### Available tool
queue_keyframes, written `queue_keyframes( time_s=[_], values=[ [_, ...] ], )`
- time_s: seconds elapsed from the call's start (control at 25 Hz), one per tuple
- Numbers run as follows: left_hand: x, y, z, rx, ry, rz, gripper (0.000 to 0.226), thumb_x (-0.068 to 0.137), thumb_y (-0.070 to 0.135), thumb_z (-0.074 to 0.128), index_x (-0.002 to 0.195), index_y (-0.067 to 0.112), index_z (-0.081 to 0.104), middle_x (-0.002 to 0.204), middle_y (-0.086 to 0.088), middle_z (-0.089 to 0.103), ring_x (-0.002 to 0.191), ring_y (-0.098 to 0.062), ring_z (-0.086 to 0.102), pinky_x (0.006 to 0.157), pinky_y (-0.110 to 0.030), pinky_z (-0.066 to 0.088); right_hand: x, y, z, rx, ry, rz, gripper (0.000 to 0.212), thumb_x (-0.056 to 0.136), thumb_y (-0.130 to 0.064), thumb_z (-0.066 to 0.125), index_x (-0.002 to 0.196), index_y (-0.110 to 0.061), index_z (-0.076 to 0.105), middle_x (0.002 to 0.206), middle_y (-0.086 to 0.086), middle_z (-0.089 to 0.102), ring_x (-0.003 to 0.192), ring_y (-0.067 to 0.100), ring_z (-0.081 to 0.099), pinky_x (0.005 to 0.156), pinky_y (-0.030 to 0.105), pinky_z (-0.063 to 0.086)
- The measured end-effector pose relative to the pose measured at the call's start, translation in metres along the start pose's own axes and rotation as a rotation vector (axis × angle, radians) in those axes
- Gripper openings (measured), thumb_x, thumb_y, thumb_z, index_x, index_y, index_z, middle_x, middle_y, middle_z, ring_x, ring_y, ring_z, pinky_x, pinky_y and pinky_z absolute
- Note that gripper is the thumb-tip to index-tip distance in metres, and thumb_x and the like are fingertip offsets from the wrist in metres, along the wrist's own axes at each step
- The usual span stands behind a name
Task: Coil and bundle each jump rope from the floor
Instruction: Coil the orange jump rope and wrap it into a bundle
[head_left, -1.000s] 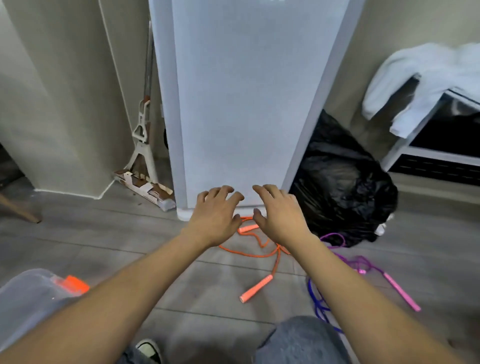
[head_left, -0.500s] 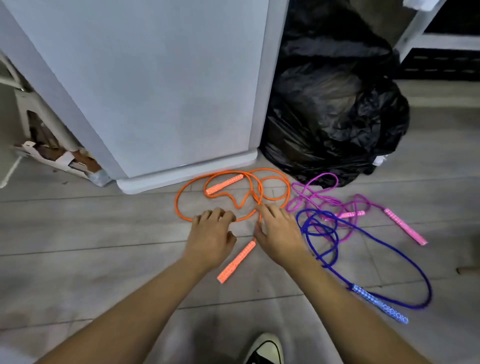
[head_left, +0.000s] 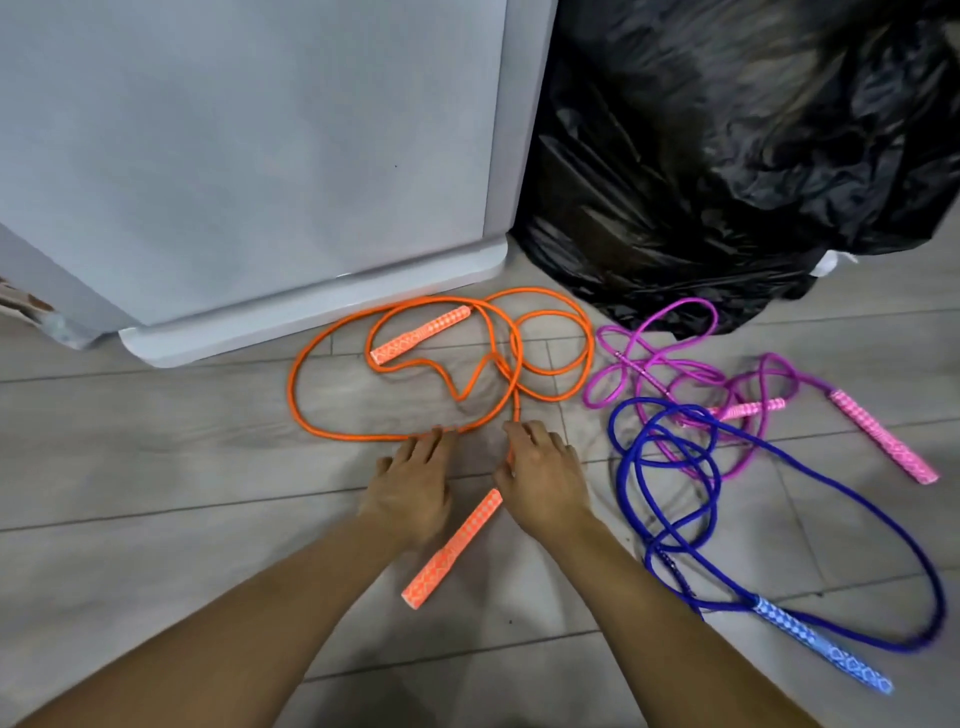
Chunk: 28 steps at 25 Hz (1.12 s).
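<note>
Orange jump rope (head_left: 292, 387) lies mid-frame, likely light and limp; best taken by its stiff handle (head_left: 451, 548). Left hand (head_left: 410, 493) and right hand (head_left: 545, 483) reach flat-fingered, gripping nothing.

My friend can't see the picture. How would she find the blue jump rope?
Find the big black bag beside the white cabinet. On the floor before it lie a pink rope and, nearer, the blue jump rope. It alone is dark blue with a pale blue grip.
</note>
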<state>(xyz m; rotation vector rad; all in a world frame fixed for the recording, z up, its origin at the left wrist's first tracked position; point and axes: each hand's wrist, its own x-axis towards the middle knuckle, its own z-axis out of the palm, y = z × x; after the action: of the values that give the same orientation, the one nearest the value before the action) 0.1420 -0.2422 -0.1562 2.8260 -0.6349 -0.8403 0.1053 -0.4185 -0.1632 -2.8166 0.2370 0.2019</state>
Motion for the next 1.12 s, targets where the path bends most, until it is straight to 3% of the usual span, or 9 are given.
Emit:
queue_keyframes(
  time_s=[0.12,0.32,0.52,0.72,0.84,0.92,0.96,1.04,1.12],
  values=[
    [0.011,-0.012,0.011,0.114,-0.025,-0.091,0.076,0.094,0.041,0.051,0.157,0.022,0.012,0.157,-0.002,0.025,0.138,-0.030,0.034,0.107,-0.049,0.035,0.011,-0.001,0.016,-0.026,-0.103,0.084,0.056,0.087,-0.032,0.062,0.140,-0.018,0.047,0.125,0.010,0.054,0.112,0.034,0.056,0.093,0.045,0.045],
    [-0.031,-0.046,0.025,0.300,-0.056,-0.198,0.040,0.100,0.025,0.037,0.140,0.024,0.043,0.139,-0.004,0.049,0.129,-0.028,0.046,0.099,-0.040,0.040,-0.010,-0.018,0.047,0.033,-0.203,0.074,0.046,0.092,-0.010,0.051,0.138,-0.015,0.047,0.127,0.016,0.049,0.111,0.037,0.058,0.093,0.043,0.048],
    [-0.106,-0.117,0.041,0.136,-0.024,-0.528,0.035,0.099,0.022,0.038,0.133,0.020,0.047,0.123,-0.009,0.060,0.111,-0.031,0.063,0.091,-0.038,0.049,-0.052,-0.020,0.050,0.237,-0.290,0.052,0.049,0.089,-0.010,0.054,0.137,-0.015,0.049,0.126,0.014,0.048,0.108,0.037,0.059,0.091,0.041,0.048],
    [-0.159,-0.146,0.042,0.100,-0.248,-0.727,0.045,0.095,0.022,0.045,0.136,0.040,0.048,0.137,-0.001,0.053,0.125,-0.026,0.052,0.099,-0.039,0.043,-0.068,-0.025,0.012,0.427,-0.228,0.065,0.019,0.078,-0.015,0.062,0.095,-0.022,0.065,0.092,0.003,0.054,0.083,0.024,0.059,0.077,0.033,0.048],
    [-0.157,-0.129,0.015,0.140,-0.237,-0.625,0.046,0.094,0.031,0.051,0.139,0.025,0.044,0.142,-0.002,0.046,0.131,-0.028,0.043,0.103,-0.040,0.038,-0.074,-0.047,-0.024,0.619,-0.285,0.010,0.014,0.071,-0.012,0.066,0.077,-0.024,0.064,0.075,-0.003,0.060,0.069,0.017,0.061,0.070,0.034,0.052],
    [-0.148,-0.102,-0.014,-0.082,-0.132,-0.438,0.036,0.097,0.035,0.049,0.127,0.015,0.056,0.132,-0.009,0.057,0.121,-0.031,0.053,0.098,-0.036,0.043,-0.080,-0.067,-0.049,0.799,-0.361,-0.013,0.019,0.069,-0.003,0.066,0.078,-0.019,0.067,0.071,-0.001,0.063,0.063,0.023,0.067,0.071,0.045,0.059],
    [-0.146,-0.083,-0.032,-0.350,-0.091,-0.391,0.034,0.099,0.035,0.047,0.114,0.010,0.064,0.119,-0.011,0.065,0.110,-0.030,0.060,0.090,-0.034,0.047,-0.084,-0.076,-0.060,0.860,-0.399,-0.048,0.021,0.069,0.000,0.066,0.079,-0.018,0.068,0.072,0.001,0.065,0.063,0.023,0.068,0.073,0.049,0.059],
    [-0.146,-0.040,-0.064,-1.015,-0.126,-0.456,0.041,0.102,0.039,0.045,0.092,0.007,0.069,0.092,-0.010,0.071,0.081,-0.024,0.065,0.071,-0.029,0.048,-0.097,-0.097,-0.081,0.911,-0.471,-0.174,0.024,0.070,0.002,0.067,0.083,-0.018,0.072,0.076,0.005,0.069,0.068,0.025,0.069,0.077,0.051,0.058],
    [-0.154,-0.013,-0.082,-1.357,-0.188,-0.483,0.038,0.099,0.040,0.051,0.094,0.007,0.069,0.083,-0.010,0.068,0.069,-0.021,0.062,0.064,-0.026,0.046,-0.111,-0.113,-0.094,0.920,-0.597,-0.322,0.026,0.074,0.003,0.071,0.087,-0.019,0.074,0.080,0.007,0.073,0.074,0.027,0.071,0.080,0.049,0.058]
  ],
)
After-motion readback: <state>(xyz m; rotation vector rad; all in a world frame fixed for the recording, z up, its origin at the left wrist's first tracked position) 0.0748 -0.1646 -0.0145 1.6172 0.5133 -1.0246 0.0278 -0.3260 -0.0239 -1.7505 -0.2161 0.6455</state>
